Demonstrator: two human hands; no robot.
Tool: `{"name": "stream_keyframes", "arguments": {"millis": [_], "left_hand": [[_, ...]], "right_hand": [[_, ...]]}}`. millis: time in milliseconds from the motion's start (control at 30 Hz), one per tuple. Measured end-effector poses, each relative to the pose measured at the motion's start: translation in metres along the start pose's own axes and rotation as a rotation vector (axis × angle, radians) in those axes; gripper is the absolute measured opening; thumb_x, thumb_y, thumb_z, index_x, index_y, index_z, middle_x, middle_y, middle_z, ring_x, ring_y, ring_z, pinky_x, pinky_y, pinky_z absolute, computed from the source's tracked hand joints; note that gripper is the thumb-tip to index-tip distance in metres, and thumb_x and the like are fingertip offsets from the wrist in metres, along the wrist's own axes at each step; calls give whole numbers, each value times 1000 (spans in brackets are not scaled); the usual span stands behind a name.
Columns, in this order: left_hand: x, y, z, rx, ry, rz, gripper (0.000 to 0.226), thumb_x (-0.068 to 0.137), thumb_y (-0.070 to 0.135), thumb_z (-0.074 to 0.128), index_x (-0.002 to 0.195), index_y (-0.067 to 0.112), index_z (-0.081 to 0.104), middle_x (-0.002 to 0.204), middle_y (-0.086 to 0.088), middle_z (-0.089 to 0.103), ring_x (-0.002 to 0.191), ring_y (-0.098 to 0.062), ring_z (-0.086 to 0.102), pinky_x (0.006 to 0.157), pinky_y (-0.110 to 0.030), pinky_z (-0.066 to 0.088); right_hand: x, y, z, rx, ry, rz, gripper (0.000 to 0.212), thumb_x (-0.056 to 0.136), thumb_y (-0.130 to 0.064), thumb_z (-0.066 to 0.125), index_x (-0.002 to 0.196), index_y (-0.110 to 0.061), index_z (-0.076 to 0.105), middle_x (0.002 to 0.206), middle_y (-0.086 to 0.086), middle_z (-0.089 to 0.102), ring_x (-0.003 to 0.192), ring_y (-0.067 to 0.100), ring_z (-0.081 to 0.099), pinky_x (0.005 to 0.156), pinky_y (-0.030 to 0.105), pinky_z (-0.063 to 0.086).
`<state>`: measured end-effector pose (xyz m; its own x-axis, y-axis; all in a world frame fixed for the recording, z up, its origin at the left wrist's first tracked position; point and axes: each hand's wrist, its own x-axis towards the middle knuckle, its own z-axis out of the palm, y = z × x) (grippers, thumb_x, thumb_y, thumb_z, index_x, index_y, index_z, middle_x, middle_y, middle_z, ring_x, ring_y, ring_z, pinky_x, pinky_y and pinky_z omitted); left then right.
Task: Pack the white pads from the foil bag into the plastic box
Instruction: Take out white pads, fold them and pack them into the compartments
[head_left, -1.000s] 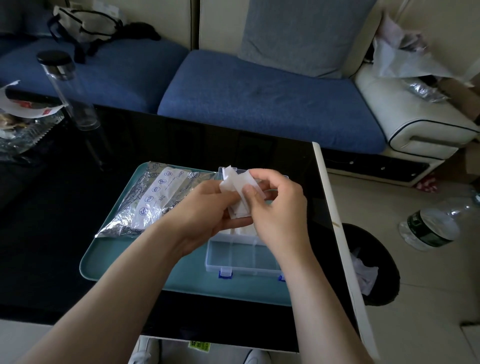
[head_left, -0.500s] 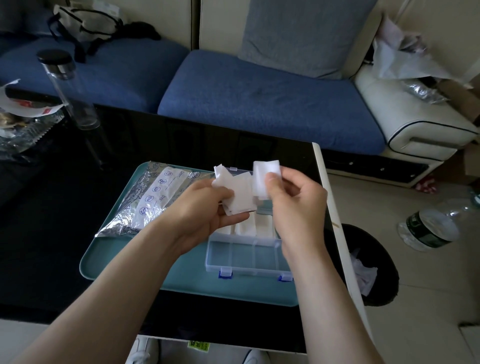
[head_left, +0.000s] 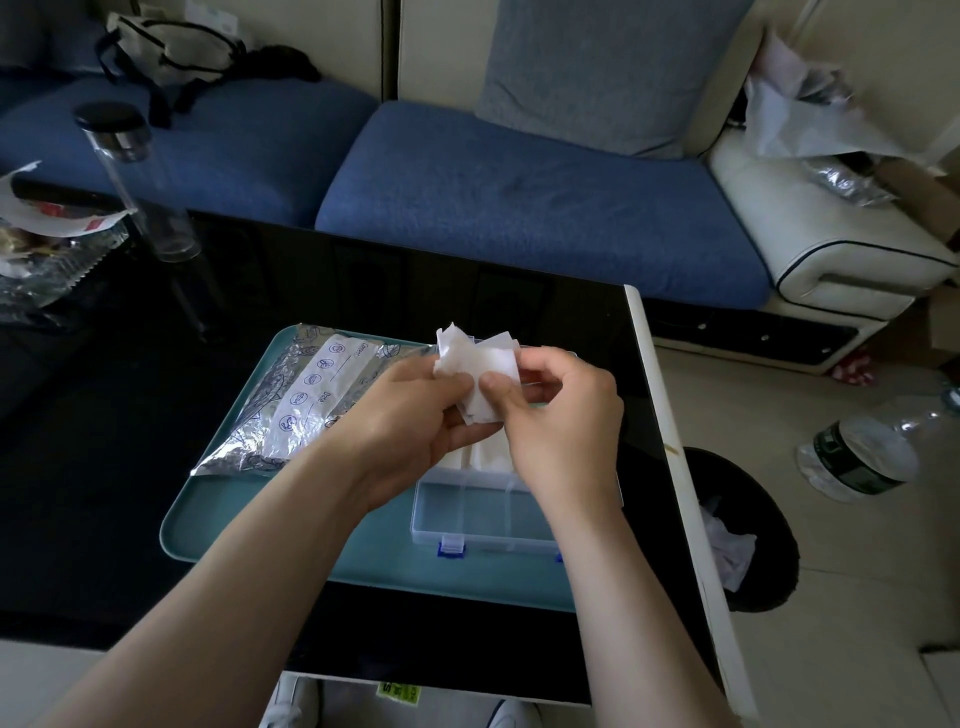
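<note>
over the clear compartmented plastic box (head_left: 478, 514), head view: left hand (head_left: 410, 421) grips a loose stack of thin white square pads (head_left: 485, 371) — right hand (head_left: 563, 421) pinches the front one. probably featherlight, limp, clingy; peel by a corner.

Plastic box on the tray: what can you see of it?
The plastic box is clear and rectangular, split into compartments, with blue latches on its near edge. It lies flat and open on the teal tray. Its far compartments hold white pads; the near ones show none. The left hand and right hand, above it, hide part.
</note>
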<state>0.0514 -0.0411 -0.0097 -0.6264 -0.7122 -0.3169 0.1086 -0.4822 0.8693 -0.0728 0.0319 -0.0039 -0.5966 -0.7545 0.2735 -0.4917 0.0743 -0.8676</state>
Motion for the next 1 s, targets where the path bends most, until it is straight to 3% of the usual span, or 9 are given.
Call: {"name": "stream_keyframes", "arguments": {"millis": [200,367,500,600,700,800,900,1000], "left_hand": [[1,0,2,-32,18,19,36,112,5,36,142,-4,53,130,-23,70,123,-33,69,111,-52,50],[-2,3,5,-139,57,14,29,111,3,41,132,-7,57,124,-24,72,117,-36,72,105,-52,55],[-3,3,10,-121,82,20,26,110,6,45,127,-5,62,122,-23,73,116,-34,72,102,-50,57],[-4,3,9,-116,143,37,24,110,9,50,124,-5,62,120,-22,74,110,-32,75,97,-48,61],[-4,3,7,-124,185,37,24,109,10,52,124,-7,60,119,-22,74,105,-33,76,93,-45,63],[-5,4,9,-168,213,30,19,109,9,53,119,-5,60,115,-21,75,102,-34,77,93,-47,62],[-5,4,10,-190,229,30,16,108,8,55,114,-4,62,107,-18,77,102,-32,77,94,-48,61],[-4,3,8,-81,222,52,21,108,11,54,119,-4,64,115,-20,75,104,-30,77,94,-47,62]], "right_hand": [[-1,-1,1,28,-12,-41,23,86,-9,85,105,-18,78,89,-14,74,83,0,70,69,12,54],[1,3,-1,21,72,3,19,88,-11,81,104,-20,77,93,-13,74,84,-2,68,67,8,51],[4,5,1,113,73,84,20,92,-13,76,109,-22,73,98,-9,74,87,2,70,70,18,57],[5,4,-2,212,100,165,22,97,-13,69,116,-23,73,100,-8,74,89,2,71,72,19,57],[10,-2,-11,463,123,345,12,99,-14,67,105,-18,77,95,-2,77,84,4,70,68,20,53],[13,-3,-15,667,53,520,16,98,-15,68,110,-23,77,109,2,78,104,21,72,77,30,54],[10,-3,-14,607,-51,555,23,95,-16,69,115,-26,75,116,5,74,112,27,68,80,33,53],[10,-5,-17,455,-97,438,23,96,-13,66,108,-30,76,110,-3,75,105,16,69,83,32,58]]}}
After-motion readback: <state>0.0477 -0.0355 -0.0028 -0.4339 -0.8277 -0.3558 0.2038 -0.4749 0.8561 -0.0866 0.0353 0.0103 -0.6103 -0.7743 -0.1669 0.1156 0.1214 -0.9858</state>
